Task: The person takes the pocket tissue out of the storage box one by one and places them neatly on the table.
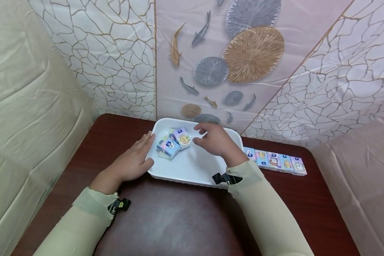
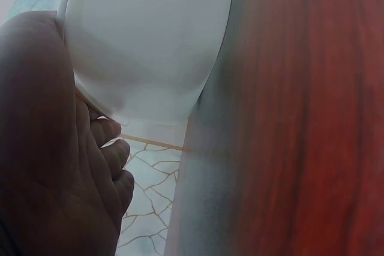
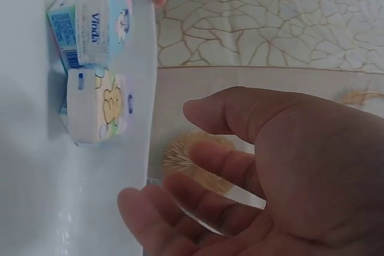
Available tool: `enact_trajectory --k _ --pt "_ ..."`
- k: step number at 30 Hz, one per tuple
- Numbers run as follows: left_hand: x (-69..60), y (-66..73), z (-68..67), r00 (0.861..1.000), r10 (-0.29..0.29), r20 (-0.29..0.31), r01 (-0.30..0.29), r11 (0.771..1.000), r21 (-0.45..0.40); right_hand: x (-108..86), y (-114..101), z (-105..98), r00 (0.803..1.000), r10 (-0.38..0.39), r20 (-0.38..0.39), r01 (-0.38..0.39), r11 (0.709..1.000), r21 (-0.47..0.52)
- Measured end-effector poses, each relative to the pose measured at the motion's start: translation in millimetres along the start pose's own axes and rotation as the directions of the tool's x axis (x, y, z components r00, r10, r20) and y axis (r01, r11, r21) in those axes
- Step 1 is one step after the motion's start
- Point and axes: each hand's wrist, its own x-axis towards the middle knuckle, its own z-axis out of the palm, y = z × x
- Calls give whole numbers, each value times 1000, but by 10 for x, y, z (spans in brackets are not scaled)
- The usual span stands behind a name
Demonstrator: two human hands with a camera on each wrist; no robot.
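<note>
1. Head view, surface: a red-brown wood-grain table is shown, with a white plastic tray set near its far edge. At 10 o'clock in the tray, at least three Vinda tissue packs are heaped at angles. Just past 3 o'clock, outside the tray, a row of cartoon-printed packs is lined up.
2. Head view, room: at 12 o'clock the table is backed by a fabric sheet printed with fish and lily pads, flanked by gold-cracked patterning. Quilted pale fabric is seen at 9 o'clock.
3. Head view, hands: the left hand is laid against the tray's 9 o'clock rim, fingers extended, nothing gripped. The right hand is held over the tray at 2 o'clock, loosely curved and ungripping, near the heap.
4. Head view, hidden: the lowest pack is mostly covered, and the row's near end is partly blocked by the tray and right arm.
5. Left wrist view: the tray is cut off at 12 o'clock; wood grain is seen at 3. The left palm is shadowed and cut off at 9. The grey band beside the wood is blurred.
6. Right wrist view: "Vinda" can be read on one pack at 11 o'clock. Thumb and fingers are parted at 4; some fingers are overlapped, and the wrist is cut off.
</note>
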Motion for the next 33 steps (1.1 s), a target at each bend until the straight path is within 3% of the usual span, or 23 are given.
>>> enact_trajectory --k 13,33 --pt "8 10 -10 1000 0 4 0 1000 28 344 0 223 998 32 45 -33 999 18" --pt "-1 27 -18 1000 5 14 -5 999 36 589 56 390 992 95 81 -100 993 57"
